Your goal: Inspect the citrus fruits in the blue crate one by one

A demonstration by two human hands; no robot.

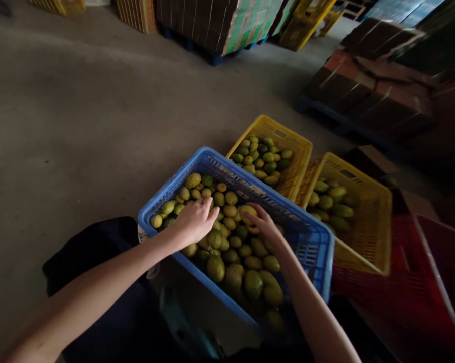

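Note:
A blue plastic crate stands in front of me, holding many oval yellow-green fruits that look like lemons. My left hand is over the fruits in its left half, back of the hand up and fingers curled down. Whatever those fingers close on is hidden beneath the hand. To the right, my right hand has its fingers and thumb around a yellow fruit just above the pile. Both forearms reach in over the crate's near rim.
Two yellow crates with similar green fruits touch or stand close behind the blue one. A red crate is at the right. Stacked boxes on a blue pallet and a wrapped stack stand farther off on the concrete floor.

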